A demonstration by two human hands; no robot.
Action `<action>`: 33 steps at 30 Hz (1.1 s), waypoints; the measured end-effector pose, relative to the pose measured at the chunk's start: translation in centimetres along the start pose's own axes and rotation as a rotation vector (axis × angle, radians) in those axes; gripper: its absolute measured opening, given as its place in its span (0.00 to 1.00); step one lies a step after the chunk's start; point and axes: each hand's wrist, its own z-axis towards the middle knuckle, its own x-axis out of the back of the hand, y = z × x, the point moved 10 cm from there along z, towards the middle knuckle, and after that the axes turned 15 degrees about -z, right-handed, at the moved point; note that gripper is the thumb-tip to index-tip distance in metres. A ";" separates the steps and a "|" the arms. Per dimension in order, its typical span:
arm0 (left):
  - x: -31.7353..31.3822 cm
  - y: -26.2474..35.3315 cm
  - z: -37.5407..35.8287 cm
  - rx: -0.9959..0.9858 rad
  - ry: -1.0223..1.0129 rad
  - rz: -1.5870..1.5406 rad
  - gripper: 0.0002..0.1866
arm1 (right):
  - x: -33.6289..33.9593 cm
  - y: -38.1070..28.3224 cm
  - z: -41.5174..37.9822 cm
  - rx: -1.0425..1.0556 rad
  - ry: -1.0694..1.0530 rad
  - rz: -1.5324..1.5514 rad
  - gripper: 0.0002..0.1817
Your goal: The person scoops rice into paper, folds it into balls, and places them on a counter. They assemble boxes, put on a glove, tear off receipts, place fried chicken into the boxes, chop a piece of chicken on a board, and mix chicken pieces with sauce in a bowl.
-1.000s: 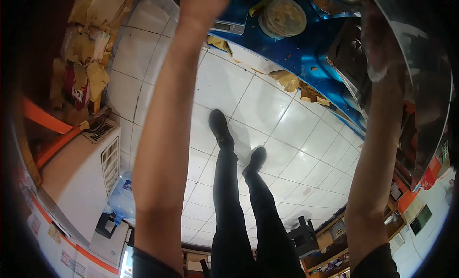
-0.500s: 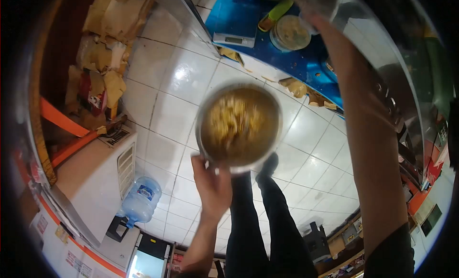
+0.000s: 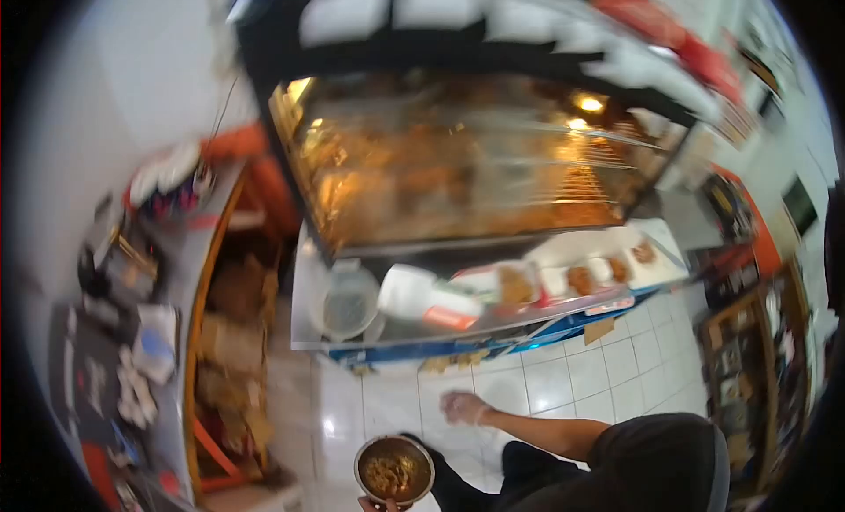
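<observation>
A metal bowl (image 3: pixel 361 466) with pieces of yellowish-brown food in it is low in the head view, over the tiled floor. My left hand (image 3: pixel 378 505) grips its near rim; only the fingers show at the bottom edge. My right hand (image 3: pixel 462 408) looks covered by a clear plastic glove and is held out in front of my body, up and to the right of the bowl. Its fingers look loose and somewhat blurred, and nothing shows in them. It touches neither the bowl nor the counter (image 3: pixel 308 323).
A lit glass display case (image 3: pixel 440 169) stands on the counter. Before it are a clear container (image 3: pixel 345 309), a white container (image 3: pixel 418 294) and trays with fried pieces (image 3: pixel 579 279). A cluttered side table (image 3: pixel 189 287) stands left, shelves (image 3: pixel 739 353) right. Tiled floor (image 3: pixel 554 371) lies below.
My view has swung up from the floor to the counter and display case. The bowl now sits lower in view, still in my left hand. My right hand has drawn back from the blue surface.
</observation>
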 end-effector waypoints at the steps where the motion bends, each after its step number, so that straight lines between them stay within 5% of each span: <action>1: -0.1 -0.1 0.2 -0.101 -0.069 0.053 0.18 | 1.1 -2.0 -4.0 -0.175 -0.031 -0.334 0.17; 3: -4.6 3.1 -0.7 -0.030 -0.040 0.004 0.20 | 3.6 -3.5 -9.8 -0.184 -0.086 -0.278 0.20; 5: -9.7 5.5 -2.0 -0.074 -0.075 0.125 0.24 | 6.7 -5.0 -15.0 0.066 -0.140 -0.647 0.21; 7: -16.6 7.4 -4.5 -0.137 -0.066 -0.146 0.20 | 11.8 -2.4 -18.7 0.177 -0.058 -0.765 0.22; 8: -19.3 9.3 -5.6 -0.267 -0.066 0.097 0.17 | 15.5 -2.0 -21.3 0.149 0.026 -0.750 0.22; 10: -23.5 6.1 -6.0 -0.200 -0.105 -0.224 0.18 | 22.5 -0.5 -25.9 0.144 0.185 -0.940 0.21; 13: -31.5 5.8 -8.8 -0.068 -0.193 -0.190 0.12 | 34.1 0.1 -34.7 0.052 0.565 -0.759 0.18; 16: -37.8 5.8 -11.5 -0.049 -0.261 -0.138 0.11 | 45.2 2.1 -38.1 -0.128 0.643 -0.776 0.20; 19: -41.9 3.3 -13.2 0.048 -0.357 -0.119 0.13 | 54.9 2.8 -40.0 -0.263 0.792 -0.601 0.24; 23: -47.2 0.1 -14.0 0.165 -0.441 0.032 0.14 | 64.8 4.3 -37.4 -0.206 1.090 -0.965 0.41; 29: -56.9 1.4 -10.4 0.228 -0.560 -0.021 0.09 | 73.4 10.9 -30.6 -0.707 0.787 -0.811 0.57; 33: -60.3 4.2 -9.0 0.142 -0.525 -0.015 0.09 | 73.2 11.3 -27.1 -0.614 0.868 -1.012 0.47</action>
